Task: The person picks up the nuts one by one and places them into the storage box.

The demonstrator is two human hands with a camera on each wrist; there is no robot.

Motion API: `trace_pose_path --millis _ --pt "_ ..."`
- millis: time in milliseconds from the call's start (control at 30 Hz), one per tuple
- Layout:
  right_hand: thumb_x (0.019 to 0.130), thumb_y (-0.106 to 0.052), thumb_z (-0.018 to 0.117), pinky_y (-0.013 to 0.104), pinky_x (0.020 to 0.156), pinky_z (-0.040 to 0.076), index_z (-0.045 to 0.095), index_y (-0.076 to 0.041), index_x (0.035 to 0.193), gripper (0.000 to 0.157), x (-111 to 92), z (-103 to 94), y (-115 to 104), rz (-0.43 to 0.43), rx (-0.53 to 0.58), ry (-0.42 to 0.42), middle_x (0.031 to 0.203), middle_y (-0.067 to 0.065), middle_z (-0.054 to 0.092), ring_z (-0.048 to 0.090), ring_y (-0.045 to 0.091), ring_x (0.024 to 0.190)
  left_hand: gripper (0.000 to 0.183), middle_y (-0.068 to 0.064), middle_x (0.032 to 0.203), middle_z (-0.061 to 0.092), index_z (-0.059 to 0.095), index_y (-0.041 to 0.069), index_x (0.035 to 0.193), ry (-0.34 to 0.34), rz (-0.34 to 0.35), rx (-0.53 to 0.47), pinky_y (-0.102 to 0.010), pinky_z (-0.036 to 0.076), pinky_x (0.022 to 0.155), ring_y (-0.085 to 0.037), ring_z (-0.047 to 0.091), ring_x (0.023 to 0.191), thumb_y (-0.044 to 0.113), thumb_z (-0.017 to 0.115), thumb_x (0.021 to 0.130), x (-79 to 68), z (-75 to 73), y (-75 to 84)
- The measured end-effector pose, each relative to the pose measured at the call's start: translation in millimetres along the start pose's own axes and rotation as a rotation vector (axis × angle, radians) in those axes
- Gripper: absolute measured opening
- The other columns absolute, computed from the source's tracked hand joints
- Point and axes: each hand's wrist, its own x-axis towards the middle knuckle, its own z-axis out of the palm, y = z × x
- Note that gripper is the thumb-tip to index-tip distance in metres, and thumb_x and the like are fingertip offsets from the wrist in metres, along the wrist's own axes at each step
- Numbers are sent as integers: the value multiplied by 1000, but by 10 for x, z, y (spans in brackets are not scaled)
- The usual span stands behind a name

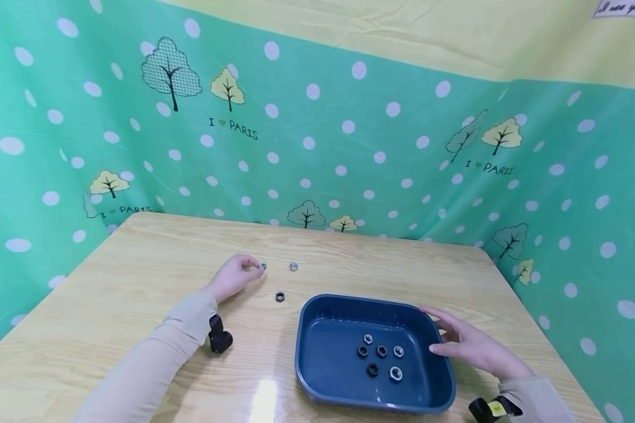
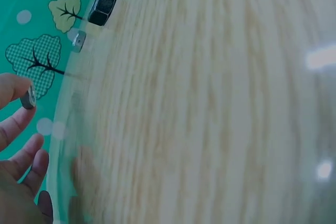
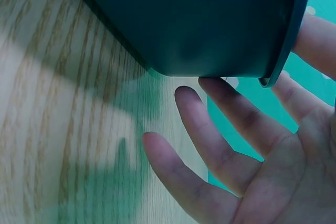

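Between thumb and forefinger my left hand (image 1: pixel 234 277) pinches a small silver nut (image 2: pixel 29 97), its other fingers spread loosely in the left wrist view. A second silver nut (image 1: pixel 293 267) lies on the table just right of that hand, and a black nut (image 1: pixel 280 296) lies nearer to me. My right hand (image 1: pixel 478 346) grips the right side of a dark blue plastic bin (image 1: pixel 325 352), thumb over the rim and fingers along the outer wall. Several nuts, silver and dark, lie on the bin's floor, among them a larger silver nut (image 1: pixel 395 373).
The wooden table (image 1: pixel 153 264) carries the bin at its front right. Behind and beside it hangs a green dotted cloth (image 1: pixel 307 158) printed with trees. Both wrists wear a small black camera, one of them the left wrist camera (image 1: pixel 220 336).
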Motion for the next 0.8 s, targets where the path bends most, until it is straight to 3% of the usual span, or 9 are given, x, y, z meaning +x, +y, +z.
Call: trace_pose_path --millis 233,433,667,800 --pt "88 -29 66 55 87 47 28 -15 148 73 5 -2 27 -15 -6 -4 146 30 31 51 40 115 24 -28 127 51 61 1 101 18 -58 -2 -54 36 102 -43 47 119 23 60 91 -19 -27 68" --pt "87 -29 67 64 90 42 28 -14 148 74 20 -6 16 -10 15 2 146 30 31 36 53 126 24 -26 128 50 61 3 101 20 -51 -7 -54 36 102 -42 47 121 25 60 92 -31 -23 122" --pt "87 -30 67 65 89 42 27 -14 148 75 14 -9 26 -14 7 -5 145 31 32 35 55 126 23 -24 126 52 62 3 101 35 -28 -9 -53 36 102 -41 48 120 24 62 90 -42 -8 223" --pt "87 -29 67 60 88 45 27 -15 148 74 21 -13 35 -16 18 -6 145 29 32 44 48 122 24 -22 125 54 62 4 102 37 -19 -11 -53 36 103 -39 49 119 24 63 89 -46 8 272"
